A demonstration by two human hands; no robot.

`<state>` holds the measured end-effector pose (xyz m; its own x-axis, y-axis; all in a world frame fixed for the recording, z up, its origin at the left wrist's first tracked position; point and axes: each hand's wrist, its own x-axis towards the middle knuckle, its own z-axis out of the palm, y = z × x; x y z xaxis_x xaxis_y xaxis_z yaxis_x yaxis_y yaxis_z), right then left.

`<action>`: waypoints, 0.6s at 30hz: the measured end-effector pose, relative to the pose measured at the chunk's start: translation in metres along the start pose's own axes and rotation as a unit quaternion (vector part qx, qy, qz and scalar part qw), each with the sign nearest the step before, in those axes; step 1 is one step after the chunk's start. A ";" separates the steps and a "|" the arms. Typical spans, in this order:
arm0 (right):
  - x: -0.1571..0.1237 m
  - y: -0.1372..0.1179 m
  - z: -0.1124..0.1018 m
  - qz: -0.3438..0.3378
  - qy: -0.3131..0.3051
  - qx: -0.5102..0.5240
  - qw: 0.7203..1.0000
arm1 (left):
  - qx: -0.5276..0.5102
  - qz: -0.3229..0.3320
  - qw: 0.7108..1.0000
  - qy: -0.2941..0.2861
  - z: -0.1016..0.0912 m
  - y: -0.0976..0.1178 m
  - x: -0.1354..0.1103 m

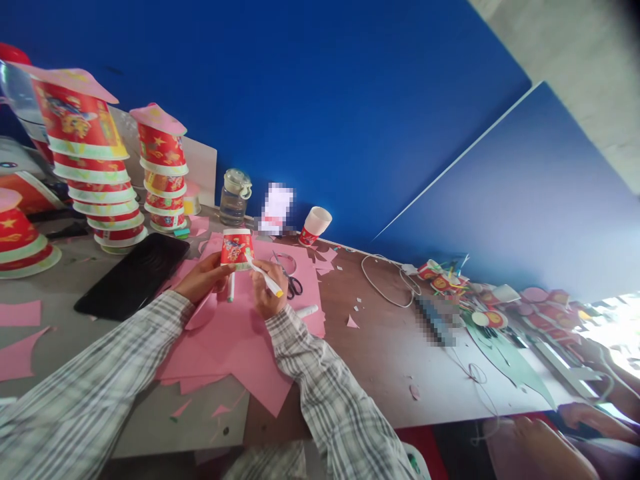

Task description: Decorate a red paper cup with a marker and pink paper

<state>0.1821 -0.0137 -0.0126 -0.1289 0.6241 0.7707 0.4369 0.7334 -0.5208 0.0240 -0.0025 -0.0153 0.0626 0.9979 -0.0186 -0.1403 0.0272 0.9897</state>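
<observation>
My left hand (204,277) grips a red printed paper cup (235,247) by its lower edge. The cup is turned upside down, its narrow end up. In my right hand (269,292) is a white marker pen (265,275) with a yellow end, slanting toward the cup's side; whether its tip touches the cup I cannot tell. Under both hands lie sheets of pink paper (250,347). On them rest scissors (294,285), a white marker with a green end (231,288) near my left hand, and another white marker (306,311) beside my right wrist.
Stacked red cups with pink paper tops (163,170) rise at the left, next to a black tablet-like slab (135,273). A glass bottle (233,199) and a tilted paper cup (315,225) stand behind. Cables, cup pieces and another person's hand (537,440) are at right.
</observation>
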 end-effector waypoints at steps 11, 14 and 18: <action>0.001 0.000 0.000 -0.009 -0.006 -0.005 1.000 | 0.011 0.004 1.000 0.000 0.000 0.002 -0.002; 0.001 0.000 -0.001 -0.014 -0.012 0.000 1.000 | 0.007 0.007 1.000 0.005 0.000 0.002 -0.002; 0.001 -0.001 -0.003 -0.006 -0.011 0.005 1.000 | 0.001 0.009 1.000 0.010 0.000 0.000 -0.001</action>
<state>0.1840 -0.0149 -0.0105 -0.1536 0.6211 0.7685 0.4266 0.7432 -0.5154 0.0241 -0.0034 -0.0150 0.0400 0.9992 -0.0037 -0.1384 0.0092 0.9903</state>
